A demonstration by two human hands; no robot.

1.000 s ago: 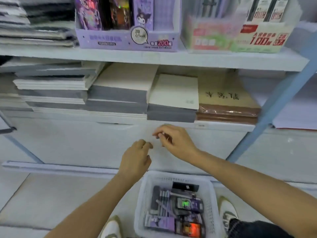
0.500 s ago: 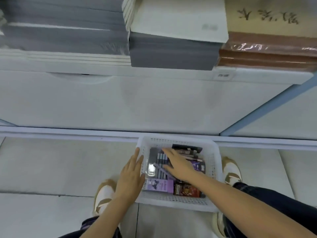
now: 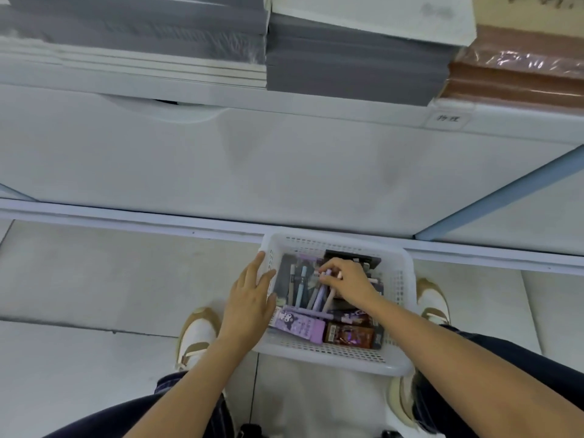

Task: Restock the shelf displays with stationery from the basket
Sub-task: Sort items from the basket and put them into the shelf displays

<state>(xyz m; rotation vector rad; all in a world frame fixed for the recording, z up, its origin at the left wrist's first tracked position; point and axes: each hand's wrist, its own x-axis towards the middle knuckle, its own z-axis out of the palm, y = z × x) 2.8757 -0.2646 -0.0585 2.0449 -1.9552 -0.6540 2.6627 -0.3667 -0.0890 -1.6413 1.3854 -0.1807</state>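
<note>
A white plastic basket (image 3: 399, 298) sits on the floor between my feet. It holds several pens (image 3: 301, 287), a purple pack (image 3: 298, 325), a brown pack (image 3: 349, 335) and a black box (image 3: 354, 259). My right hand (image 3: 346, 281) is inside the basket, fingers curled round a small bunch of pale pens (image 3: 319, 295). My left hand (image 3: 249, 300) rests flat on the basket's left rim, fingers straight.
Above the basket runs a white shelf front (image 3: 284, 165) with a small label (image 3: 447, 118). On that shelf lie grey paper stacks (image 3: 350, 61) and a brown wrapped stack (image 3: 518, 77). A blue shelf post (image 3: 505, 197) slants at right. My shoes (image 3: 197, 335) flank the basket.
My view dropped from the shelves to the floor basket. Both hands came down from the shelf edge. The right hand went from lying flat on the contents to curling round pens.
</note>
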